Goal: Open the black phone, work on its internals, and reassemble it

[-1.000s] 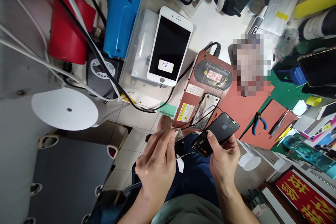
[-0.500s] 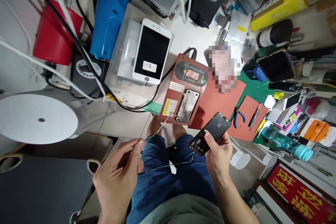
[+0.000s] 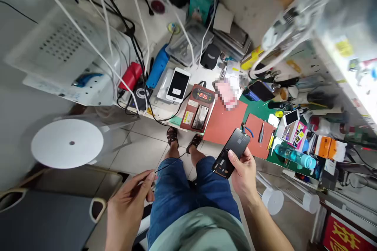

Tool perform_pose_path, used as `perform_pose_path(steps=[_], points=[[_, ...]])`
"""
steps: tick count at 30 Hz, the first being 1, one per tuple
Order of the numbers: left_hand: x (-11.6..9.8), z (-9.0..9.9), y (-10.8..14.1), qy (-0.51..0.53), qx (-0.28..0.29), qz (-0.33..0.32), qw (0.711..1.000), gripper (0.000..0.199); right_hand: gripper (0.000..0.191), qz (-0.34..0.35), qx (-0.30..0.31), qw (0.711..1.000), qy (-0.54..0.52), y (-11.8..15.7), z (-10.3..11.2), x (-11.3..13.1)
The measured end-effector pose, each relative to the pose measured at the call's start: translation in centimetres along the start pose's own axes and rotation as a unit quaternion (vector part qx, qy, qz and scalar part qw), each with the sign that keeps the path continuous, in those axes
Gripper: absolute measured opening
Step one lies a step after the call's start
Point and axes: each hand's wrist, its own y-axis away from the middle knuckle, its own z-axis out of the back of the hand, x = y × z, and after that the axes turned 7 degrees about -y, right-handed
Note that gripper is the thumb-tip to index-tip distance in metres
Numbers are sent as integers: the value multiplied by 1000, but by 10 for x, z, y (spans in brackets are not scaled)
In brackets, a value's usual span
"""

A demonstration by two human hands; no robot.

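Note:
My right hand [image 3: 243,172] grips a black phone screen [image 3: 235,145] above my lap, its back side turned up and its thumb pressed on the lower part. Flex cable parts show at the lower end of that screen. Off to the left, my left hand [image 3: 131,200] is closed in a pinch on a thin strand [image 3: 168,166], which sticks out toward the right over my knees. What the strand is made of I cannot tell. Beyond both hands, at the bench edge, sits a brown heating plate [image 3: 193,103] with red lit digits and a metal inset.
A white phone [image 3: 178,84] lies left of the plate. Blue-handled pliers [image 3: 249,132] and a pointed tool [image 3: 261,132] rest on the orange mat [image 3: 224,123]. Farther right is a teal bottle [image 3: 291,156]. White cables [image 3: 85,35] hang across the left; a round white stool [image 3: 66,145] stands there.
The view has pulled back and up, showing more of the bench and my feet. The strand now looks shorter and darker, its end no longer over the plate. Both hands keep their hold.

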Motion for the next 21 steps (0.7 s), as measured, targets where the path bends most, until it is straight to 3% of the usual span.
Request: perform_pose_path(steps=[5,9,12,16,18,21], points=[[-1,-4,29,-31,63,-79,994,56,43,17,64,997,-45,37,17,31],[-14,-17,54,-45,118,-71,990,76,38,19,123,989,-83,64,38,55],[-26,-30,70,-63,172,-68,981,80,36,51,129,988,-72,81,55,71],[-36,-47,78,-152,256,-140,944,59,36,124,73,989,23,101,80,88],[-40,-59,76,-242,283,-200,906,47,36,148,15,988,51,111,94,93],[-43,-79,73,-369,296,-276,836,49,39,147,-86,985,17,128,117,94]])
